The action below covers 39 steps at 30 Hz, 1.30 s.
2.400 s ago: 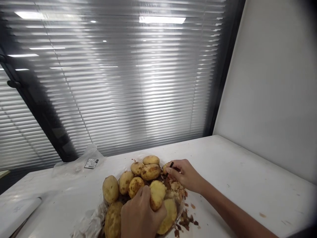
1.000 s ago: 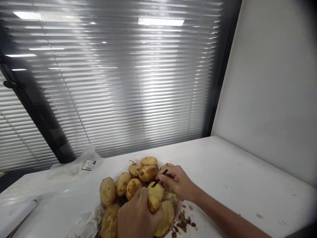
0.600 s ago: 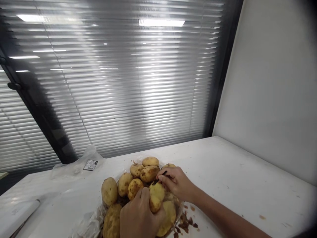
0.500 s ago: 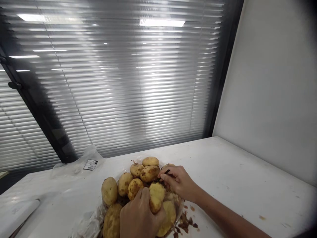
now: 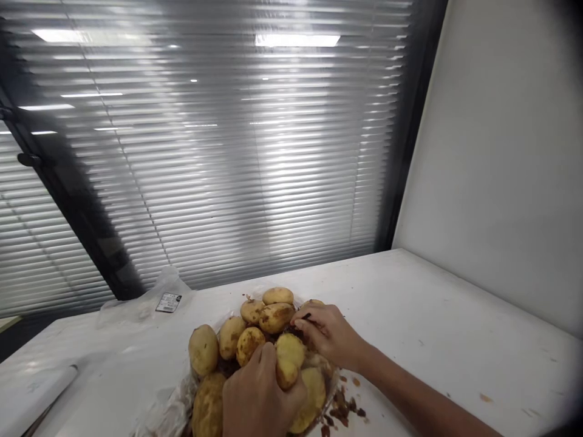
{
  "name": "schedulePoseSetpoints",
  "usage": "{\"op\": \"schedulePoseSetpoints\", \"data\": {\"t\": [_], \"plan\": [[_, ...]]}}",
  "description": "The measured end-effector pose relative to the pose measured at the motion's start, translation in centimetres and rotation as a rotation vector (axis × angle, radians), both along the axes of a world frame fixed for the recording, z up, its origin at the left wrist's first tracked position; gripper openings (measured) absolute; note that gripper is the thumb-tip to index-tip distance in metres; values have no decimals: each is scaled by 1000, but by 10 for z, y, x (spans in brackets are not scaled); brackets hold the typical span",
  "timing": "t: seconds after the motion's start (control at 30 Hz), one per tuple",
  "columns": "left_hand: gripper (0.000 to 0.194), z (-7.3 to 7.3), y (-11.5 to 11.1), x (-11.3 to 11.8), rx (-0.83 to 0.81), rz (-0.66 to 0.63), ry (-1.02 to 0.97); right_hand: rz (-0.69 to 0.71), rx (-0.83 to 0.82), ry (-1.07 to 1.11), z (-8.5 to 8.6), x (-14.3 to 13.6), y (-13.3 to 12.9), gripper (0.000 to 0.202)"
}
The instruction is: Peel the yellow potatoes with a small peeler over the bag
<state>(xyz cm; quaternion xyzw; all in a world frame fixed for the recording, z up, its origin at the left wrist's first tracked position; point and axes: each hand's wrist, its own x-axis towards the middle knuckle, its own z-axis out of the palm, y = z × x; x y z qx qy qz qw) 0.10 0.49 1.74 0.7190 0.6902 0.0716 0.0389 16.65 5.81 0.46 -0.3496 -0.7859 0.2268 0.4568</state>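
The left hand (image 5: 264,394) grips a lumpy, pale yellow potato (image 5: 289,358). Just beside it, the right hand (image 5: 327,334) pinches a thin black tool (image 5: 306,317). More oval, brownish-yellow potatoes (image 5: 203,350) sit close by, beside crinkly clear plastic (image 5: 170,408) on a white table (image 5: 410,309).

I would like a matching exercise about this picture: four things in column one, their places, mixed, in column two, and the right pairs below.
Column one:
1. Yellow potato with bare flesh
2. Thin black tool
3. Clear plastic bag with black-and-white label
4. Small brown peel scraps

Column two:
A. In the right hand
B. On the white table, right of the oval tan potatoes
C. In the left hand
D. Back left, before the grey slatted blinds

Right pairs: 1-C; 2-A; 3-D; 4-B.
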Motion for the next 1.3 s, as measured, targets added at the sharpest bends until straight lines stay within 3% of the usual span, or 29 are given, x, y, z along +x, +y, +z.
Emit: {"op": "schedulePoseSetpoints", "data": {"t": [0.13,0.23,0.47,0.63,0.8,0.93,1.0,1.1,1.2,1.3], "plan": [[12,-5,3,-1,31,-12,3,70,-62,-8,0,-1,0,20],[11,-7,2,-1,55,-4,1,10,-1,-1,-1,-2,2,20],[8,-1,-1,2,55,5,23,60,-75,15,-4,-3,2,20],[11,2,0,3,33,13,17,-39,-41,54,-5,-4,2,21],[10,2,-1,2,30,13,20,44,-81,36,-6,-7,2,21],[10,4,-2,3,22,2,16,-48,-9,56,-7,-6,2,21],[11,5,-2,3,28,2,10,-62,-55,76,-6,-5,2,20],[10,3,-1,3,34,7,11,23,-136,68,-5,-5,1,21],[9,1,-1,2,41,13,12,39,-97,46,-5,-8,1,22],[9,2,0,2,52,16,9,-36,-15,58,-6,-9,1,21]]}}
